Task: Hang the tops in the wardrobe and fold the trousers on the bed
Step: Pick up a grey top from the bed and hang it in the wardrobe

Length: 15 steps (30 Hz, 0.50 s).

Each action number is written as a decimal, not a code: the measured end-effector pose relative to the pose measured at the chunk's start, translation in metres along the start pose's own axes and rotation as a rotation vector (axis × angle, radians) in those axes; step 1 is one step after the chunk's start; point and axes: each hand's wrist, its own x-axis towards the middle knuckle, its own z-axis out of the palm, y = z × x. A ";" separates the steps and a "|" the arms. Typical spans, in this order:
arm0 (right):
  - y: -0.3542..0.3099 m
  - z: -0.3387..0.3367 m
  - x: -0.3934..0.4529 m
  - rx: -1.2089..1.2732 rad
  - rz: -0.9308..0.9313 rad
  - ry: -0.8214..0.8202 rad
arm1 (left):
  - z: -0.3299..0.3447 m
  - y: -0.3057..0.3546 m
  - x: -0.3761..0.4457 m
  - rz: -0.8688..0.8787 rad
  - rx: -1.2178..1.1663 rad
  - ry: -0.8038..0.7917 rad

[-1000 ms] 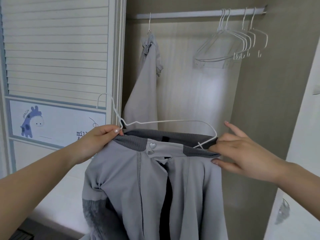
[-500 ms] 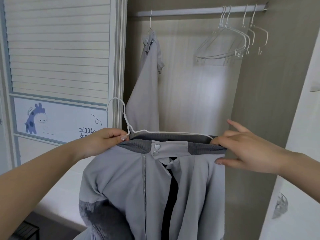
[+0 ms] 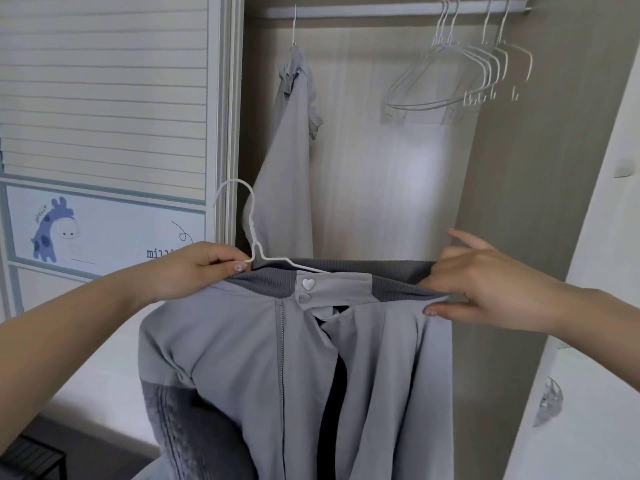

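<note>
A grey zip-up top point(image 3: 263, 358) with a dark ribbed collar and two heart-shaped buttons hangs in front of me, before the open wardrobe. A white wire hanger point(image 3: 251, 233) sits inside its collar, hook sticking up at the left. My left hand point(image 3: 197, 271) pinches the hanger's neck together with the collar's left end. My right hand point(image 3: 485, 282) pinches the collar's right end, forefinger raised. Another grey top point(image 3: 291, 161) hangs from the wardrobe rail point(image 3: 363, 10) at the left.
Several bare white hangers point(image 3: 464, 74) hang bunched at the rail's right end. A slatted sliding door point(image 3: 104, 98) with a cartoon giraffe panel stands left. A white open door point(image 3: 581, 341) borders the right. The rail between the hung top and the hangers is bare.
The hanger has sunk into the collar, so its bar is now mostly hidden. Both hands pulled the collar taut and level, and the view came slightly closer.
</note>
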 end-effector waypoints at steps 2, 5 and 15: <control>0.001 -0.001 0.005 -0.090 -0.037 -0.012 | 0.003 0.000 0.003 0.015 0.025 -0.010; 0.003 -0.004 0.015 -0.217 -0.105 -0.038 | 0.013 0.008 0.009 0.055 0.143 -0.060; -0.015 -0.001 0.063 -0.025 -0.042 -0.112 | 0.057 0.056 0.044 0.254 0.134 0.052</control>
